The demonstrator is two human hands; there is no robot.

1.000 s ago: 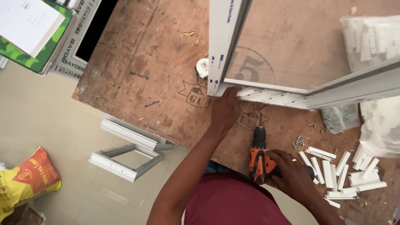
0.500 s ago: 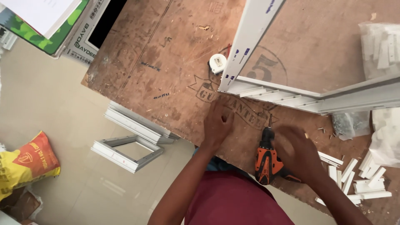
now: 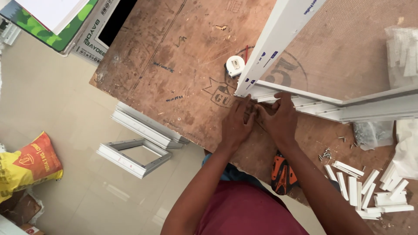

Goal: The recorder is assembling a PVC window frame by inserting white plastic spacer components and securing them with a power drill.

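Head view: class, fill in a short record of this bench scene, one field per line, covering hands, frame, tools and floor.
Left hand: flat on the board at the frame corner
Right hand: on the white frame
Drill: orange, on the board's near edge, untouched
Tape measure: beside the frame
White offcuts: loose, at right
Floor: small frame, yellow bag

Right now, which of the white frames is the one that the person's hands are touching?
The large white window frame on the workbench: both hands meet at its corner. The small square frame lies untouched on the floor.
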